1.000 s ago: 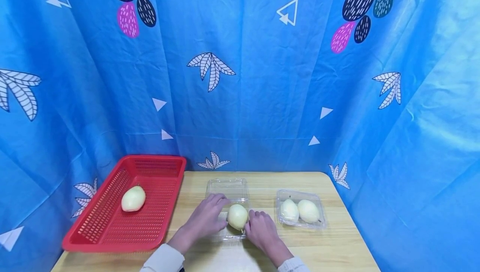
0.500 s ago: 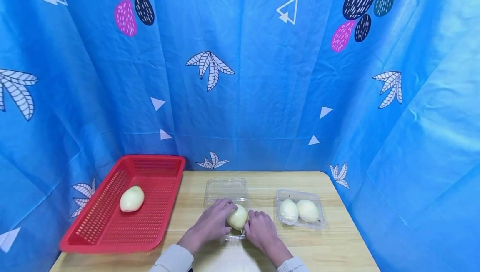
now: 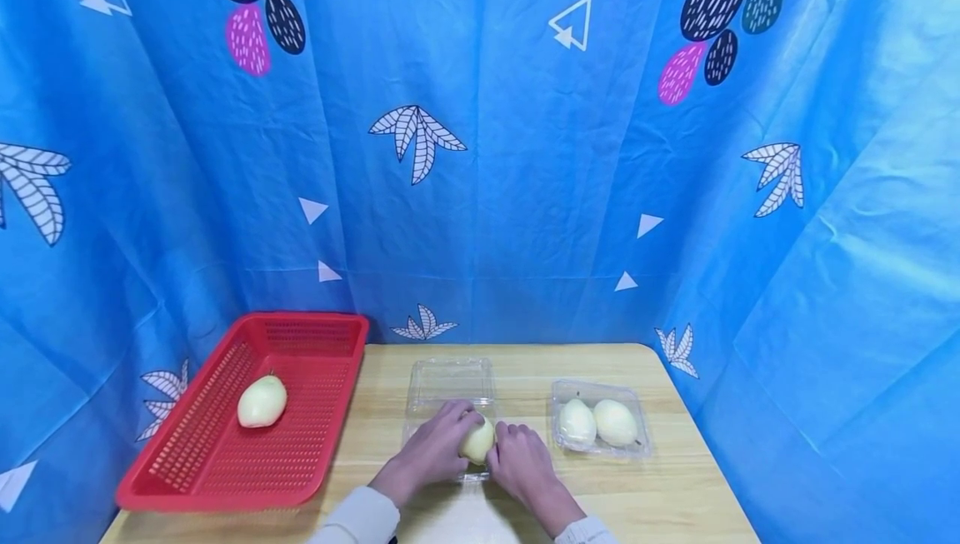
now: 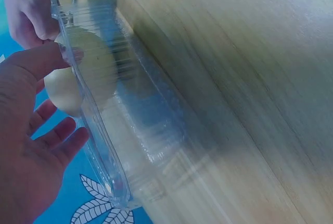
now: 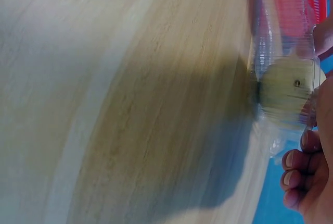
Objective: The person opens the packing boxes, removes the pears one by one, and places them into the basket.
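A pale yellow pear [image 3: 478,444] sits at the right end of an open clear plastic clamshell box [image 3: 452,379], whose lid lies folded back away from me. My left hand [image 3: 437,449] grips the pear from the left, thumb reaching over the box's front rim in the left wrist view. At the right front corner my right hand [image 3: 522,462] pinches the box's rim, its fingers [image 5: 295,178] curled in the right wrist view. Through the ribbed front wall the pear [image 5: 283,91] shows. The left fingertips behind the pear are partly hidden.
To the left, a red plastic basket [image 3: 330,452] holds one pear [image 3: 262,401]. A second clear box [image 3: 639,449] with two pears [image 3: 615,422] stands at the right on the wooden table [image 3: 675,494]. A blue patterned curtain [image 3: 525,194] surrounds the table's back and sides.
My left hand has moved right, from beside the pear to a grip round its left side, covering more of it. The right hand has stayed at the box's corner.
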A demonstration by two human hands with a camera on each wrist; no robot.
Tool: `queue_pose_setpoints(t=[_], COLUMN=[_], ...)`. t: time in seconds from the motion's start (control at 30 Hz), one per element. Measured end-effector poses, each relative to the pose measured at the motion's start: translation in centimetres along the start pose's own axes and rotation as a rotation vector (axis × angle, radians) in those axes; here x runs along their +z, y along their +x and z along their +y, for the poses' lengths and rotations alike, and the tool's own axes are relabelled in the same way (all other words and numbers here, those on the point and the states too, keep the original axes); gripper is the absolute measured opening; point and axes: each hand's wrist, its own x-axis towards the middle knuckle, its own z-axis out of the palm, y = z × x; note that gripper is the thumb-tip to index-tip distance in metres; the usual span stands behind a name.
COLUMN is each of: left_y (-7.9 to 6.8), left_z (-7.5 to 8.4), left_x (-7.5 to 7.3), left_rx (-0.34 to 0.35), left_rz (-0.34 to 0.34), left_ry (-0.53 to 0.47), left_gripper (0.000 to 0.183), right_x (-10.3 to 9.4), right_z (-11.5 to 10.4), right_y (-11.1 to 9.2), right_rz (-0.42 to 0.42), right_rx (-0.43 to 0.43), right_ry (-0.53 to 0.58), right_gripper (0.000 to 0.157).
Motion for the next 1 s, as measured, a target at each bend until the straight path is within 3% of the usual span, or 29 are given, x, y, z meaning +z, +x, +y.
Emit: queue_pose_setpoints(t=[0.27,0.63,1.0], left_y=[0.7,1.6,1.6], left_z=[-0.1,-0.5,-0.6], left_x=[0.9,1.7,2.1], left_rx=[0.052,0.044,0.097], left_rz=[-0.004,-0.005,0.059], left_ry=[0.062,0.060,0.122], left_gripper=[0.064,0.067,0.069], right_x=[-0.1,0.1,0.1], right_z=[-0.2,-0.1,-0.2], right_y=[-0.1,0.0,-0.1], right_rz=[-0.038,-0.025,-0.009], right_rx=[0.015,0.006,-0.002], right_ry=[0.012,0.004,-0.014], right_gripper=[0.017,0.017,0.017])
